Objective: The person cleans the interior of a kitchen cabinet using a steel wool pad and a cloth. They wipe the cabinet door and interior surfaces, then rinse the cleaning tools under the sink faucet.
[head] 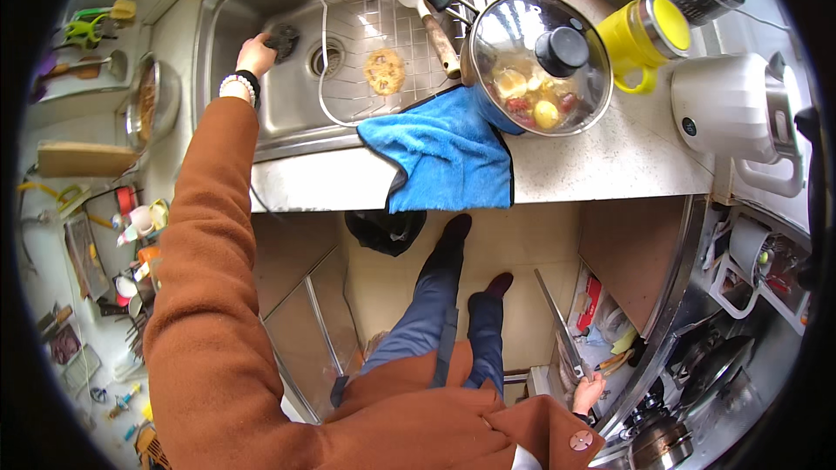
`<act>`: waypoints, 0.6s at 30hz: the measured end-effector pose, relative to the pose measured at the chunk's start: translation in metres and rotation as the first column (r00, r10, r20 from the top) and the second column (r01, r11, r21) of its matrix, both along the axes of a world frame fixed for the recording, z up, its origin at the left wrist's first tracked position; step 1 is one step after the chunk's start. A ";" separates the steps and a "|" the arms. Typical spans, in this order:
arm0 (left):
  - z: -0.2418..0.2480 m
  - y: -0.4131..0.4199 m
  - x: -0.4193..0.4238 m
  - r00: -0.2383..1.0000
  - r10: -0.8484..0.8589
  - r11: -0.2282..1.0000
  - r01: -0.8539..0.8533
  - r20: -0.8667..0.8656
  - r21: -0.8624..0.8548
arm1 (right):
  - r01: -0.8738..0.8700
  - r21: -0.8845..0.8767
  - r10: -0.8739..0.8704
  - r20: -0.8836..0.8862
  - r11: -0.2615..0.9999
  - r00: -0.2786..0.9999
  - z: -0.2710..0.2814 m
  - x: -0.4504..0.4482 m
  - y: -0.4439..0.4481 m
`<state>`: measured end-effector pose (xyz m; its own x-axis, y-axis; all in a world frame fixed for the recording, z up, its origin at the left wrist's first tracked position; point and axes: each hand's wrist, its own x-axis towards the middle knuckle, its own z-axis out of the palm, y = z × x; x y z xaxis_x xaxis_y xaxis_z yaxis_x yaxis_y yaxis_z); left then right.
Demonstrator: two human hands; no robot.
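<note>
My left hand [256,55] reaches into the steel sink [287,104], its fingers closed on a dark scouring pad [283,42] left of the drain [326,57]. A round yellow-brown sponge [384,72] lies on the wire rack [418,26] in the sink's right part. Low at the right, my right hand [589,393] grips the near end of the narrow front of a pulled-out drawer [558,320]. Inside that drawer are a red box [589,303], plastic bags [610,316] and yellow-handled scissors [615,361].
A glass-lidded pan [503,59] of food stands right of the sink, its handle over the rack. A blue cloth [450,150] hangs over the counter edge. Further right are a yellow mug [637,39] and a white electric kettle [725,104]. A black-bagged bin [386,232] stands below.
</note>
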<state>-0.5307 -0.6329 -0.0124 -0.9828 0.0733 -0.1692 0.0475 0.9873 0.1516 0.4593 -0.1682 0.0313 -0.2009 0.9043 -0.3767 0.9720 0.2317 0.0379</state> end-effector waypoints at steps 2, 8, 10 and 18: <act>-0.047 -0.012 -0.021 0.985 -0.169 0.979 0.165 -0.029 -0.124 | 0.005 0.021 -0.006 0.023 1.000 1.000 0.002 0.002 -0.001; -0.151 -0.054 -0.081 0.770 -0.468 0.620 0.636 0.434 -0.458 | -0.069 -0.100 0.072 0.026 0.993 0.997 0.017 0.005 -0.003; -0.152 -0.060 -0.085 0.736 -0.567 0.719 0.661 0.370 -0.214 | -0.105 -0.113 0.111 0.053 0.988 0.992 0.020 0.001 -0.004; 0.082 -0.052 0.050 0.991 0.040 0.450 -0.135 0.131 0.883 | 0.039 0.115 -0.028 -0.100 0.993 0.995 0.012 -0.028 -0.018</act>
<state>-0.4807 -0.6849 0.0699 -0.9795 0.1443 -0.1408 -0.0903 0.3109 0.9461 0.4317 -0.1861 0.0432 -0.2002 0.9477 -0.2484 0.9796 0.1983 -0.0329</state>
